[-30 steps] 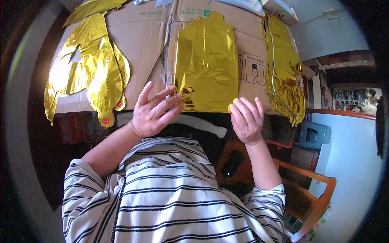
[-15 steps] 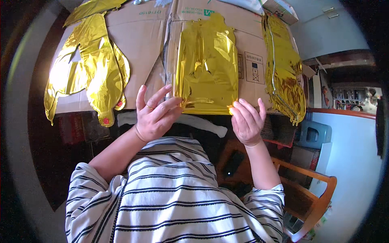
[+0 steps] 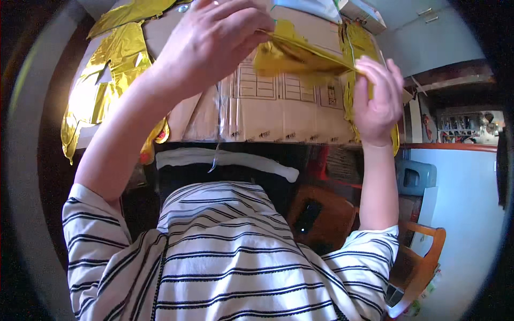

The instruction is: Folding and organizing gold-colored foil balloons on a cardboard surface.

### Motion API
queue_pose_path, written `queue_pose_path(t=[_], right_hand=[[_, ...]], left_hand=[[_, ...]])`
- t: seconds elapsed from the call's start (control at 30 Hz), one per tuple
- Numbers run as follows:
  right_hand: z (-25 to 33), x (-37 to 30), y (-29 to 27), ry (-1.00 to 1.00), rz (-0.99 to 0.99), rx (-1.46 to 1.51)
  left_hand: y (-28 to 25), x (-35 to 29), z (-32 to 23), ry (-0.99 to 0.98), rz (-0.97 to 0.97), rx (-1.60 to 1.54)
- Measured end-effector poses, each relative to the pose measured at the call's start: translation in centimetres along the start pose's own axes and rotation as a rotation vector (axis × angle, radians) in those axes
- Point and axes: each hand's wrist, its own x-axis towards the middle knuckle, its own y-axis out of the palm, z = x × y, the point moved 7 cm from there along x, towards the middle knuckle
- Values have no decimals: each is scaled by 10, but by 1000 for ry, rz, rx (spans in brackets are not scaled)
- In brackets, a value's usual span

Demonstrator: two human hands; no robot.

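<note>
Both my hands pinch the near edge of a flat, shiny gold foil balloon [image 3: 300, 60], lifted off the cardboard and stretched taut between them. My left hand [image 3: 214, 40] holds its left corner with closed fingers, high over the board. At its right corner my right hand [image 3: 377, 96] pinches with thumb and fingers, lower and nearer to me. The far part of the foil hangs behind the taut edge, and its contact with the cardboard cannot be made out. Another limp gold foil balloon [image 3: 120, 51] lies at the left, partly behind my left forearm.
Flattened cardboard [image 3: 284, 120] covers the table. More gold foil [image 3: 350, 40] lies along its right side, and another piece [image 3: 128, 15] at the far left. A small box [image 3: 364, 13] stands at the far right. Below are a wooden chair [image 3: 428, 262] and a blue stool [image 3: 416, 176].
Both hands have risen and moved away from me, the left one farthest. The foil's near edge has come up off the cardboard, baring the printed board beneath.
</note>
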Motion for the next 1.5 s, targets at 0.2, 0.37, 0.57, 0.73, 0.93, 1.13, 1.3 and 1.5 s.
queue_pose_path(t=[0.2, 0.37, 0.57, 0.73, 0.93, 1.13, 1.3, 1.5], right_hand=[[42, -69, 9, -262, 205, 2], [65, -119, 23, -277, 330, -5], [59, -100, 30, -279, 352, 50], [56, -89, 35, -288, 402, 69], [49, -98, 33, -213, 471, 76], [48, -104, 18, 20, 543, 68], [58, -108, 11, 351, 405, 127], [100, -118, 60, 409, 606, 66]], left_hand=[[28, -100, -41, 147, 275, -69], [37, -139, -53, -173, 431, -260], [41, -115, -29, -434, 459, -296], [88, -86, -52, -214, 444, -292], [119, -106, -51, -220, 619, -177], [119, -106, -52, -235, 626, -160], [119, -104, -51, -234, 628, -173], [114, -101, -48, -260, 582, -247]])
